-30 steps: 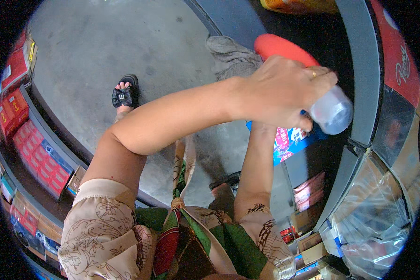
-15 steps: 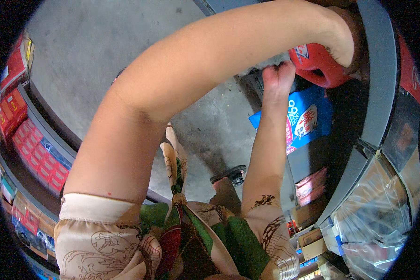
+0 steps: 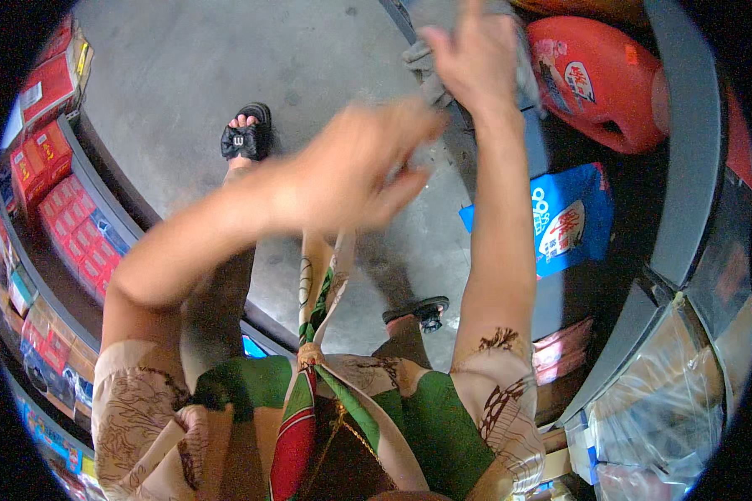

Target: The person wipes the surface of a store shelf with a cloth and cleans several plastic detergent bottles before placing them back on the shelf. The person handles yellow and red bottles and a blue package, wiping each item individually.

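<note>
My left hand (image 3: 372, 167) is raised over the floor, smeared by motion. Its thumb and fingers look apart, with nothing seen between them. Farther off, my right hand (image 3: 480, 63) is on a grey cloth (image 3: 426, 71) at the shelf; its thumb and one finger stick out, and the cloth shows on both sides of it. Right of that hand is a large red plastic jug (image 3: 593, 88) with a moulded handle, apart from both hands. A blue bag (image 3: 572, 217) with a printed front lies on the dark shelf, nearer to me than the jug.
A curved grey shelf edge (image 3: 693, 167) runs down the right side. Plastic-wrapped cartons (image 3: 660, 401) stand below it. Along the left, another shelf holds red boxes (image 3: 79, 234). My sandalled foot (image 3: 246, 138) is on the concrete floor (image 3: 175, 67).
My left hand has come away from the red jug and swung back left over the floor. The right hand and cloth have moved farther away. The jug now shows almost whole.
</note>
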Available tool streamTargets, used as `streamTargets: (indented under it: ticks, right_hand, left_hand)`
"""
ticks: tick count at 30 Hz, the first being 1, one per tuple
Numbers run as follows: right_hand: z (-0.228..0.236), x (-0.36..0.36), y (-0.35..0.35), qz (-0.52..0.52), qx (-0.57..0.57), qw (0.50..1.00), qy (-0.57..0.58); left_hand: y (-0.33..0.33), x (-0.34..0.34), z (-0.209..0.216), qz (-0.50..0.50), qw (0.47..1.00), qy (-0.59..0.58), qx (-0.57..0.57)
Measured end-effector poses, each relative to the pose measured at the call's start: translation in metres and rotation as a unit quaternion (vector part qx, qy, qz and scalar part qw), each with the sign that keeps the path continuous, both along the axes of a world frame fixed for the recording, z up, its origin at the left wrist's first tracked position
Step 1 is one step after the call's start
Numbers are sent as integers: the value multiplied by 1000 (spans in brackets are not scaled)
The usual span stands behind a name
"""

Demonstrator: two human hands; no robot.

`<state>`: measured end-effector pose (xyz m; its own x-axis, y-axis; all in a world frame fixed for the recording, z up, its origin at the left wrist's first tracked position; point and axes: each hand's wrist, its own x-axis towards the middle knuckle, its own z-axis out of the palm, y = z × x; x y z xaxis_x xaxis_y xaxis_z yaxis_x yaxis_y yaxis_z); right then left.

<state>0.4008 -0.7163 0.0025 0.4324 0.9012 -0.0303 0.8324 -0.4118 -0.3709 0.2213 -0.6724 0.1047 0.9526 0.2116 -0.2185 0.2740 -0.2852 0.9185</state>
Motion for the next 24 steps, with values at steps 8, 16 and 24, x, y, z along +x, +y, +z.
streamTargets:
  ticks: [8,16,24]
  right_hand:
    - [-66,-19,-67,-77,-105,988,-79]
    - [-22,-46,-165,-121,-228,962,91]
    - [160,-112,-278,-83,-88,971,208]
  left_hand:
    - [-117,-105,53,-3,985,109,-130]
    - [-150,-138,-45,-108,986,126,25]
    - [-122,-169,-6,-42,970,224,84]
